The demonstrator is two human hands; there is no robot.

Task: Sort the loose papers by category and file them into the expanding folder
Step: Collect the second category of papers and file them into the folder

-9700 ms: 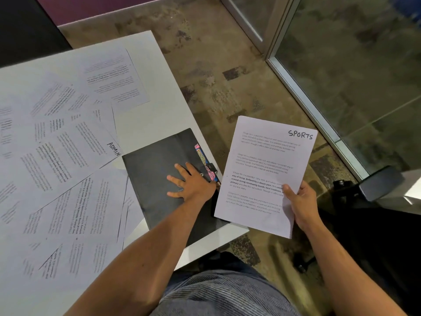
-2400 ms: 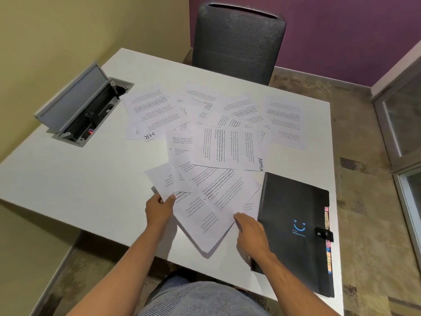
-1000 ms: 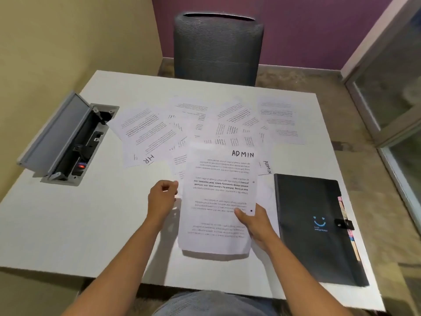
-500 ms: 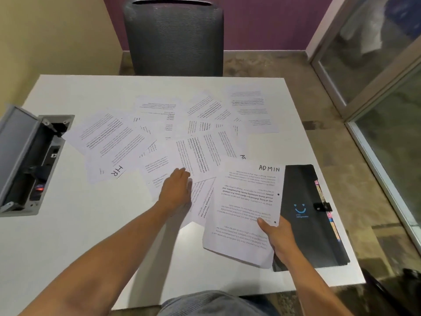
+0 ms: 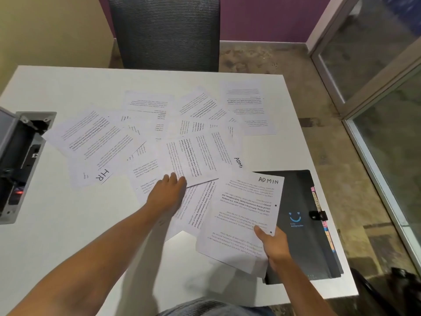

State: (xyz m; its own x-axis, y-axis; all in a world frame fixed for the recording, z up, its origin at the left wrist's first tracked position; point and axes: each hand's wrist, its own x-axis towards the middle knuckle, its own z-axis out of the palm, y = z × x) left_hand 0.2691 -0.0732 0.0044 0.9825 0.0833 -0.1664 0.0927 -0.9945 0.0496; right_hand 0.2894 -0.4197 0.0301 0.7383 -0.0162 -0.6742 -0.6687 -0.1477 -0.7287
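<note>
**ADMIN sheet held beside the folder**

The right hand (image 5: 274, 244) pinches the ADMIN sheet (image 5: 241, 220) at its near edge, the sheet partly overlapping the closed black folder (image 5: 305, 226) on the counter (image 5: 68, 224). The left hand (image 5: 167, 195) rests flat, fingers straight, on the loose papers (image 5: 182, 137) spread across the counter's middle.

One camera only, worn on my head, looking forward and steeply down over the counter (image 5: 68, 224) from close above; my forearms enter from the bottom edge, a chair (image 5: 164, 33) opposite.
</note>
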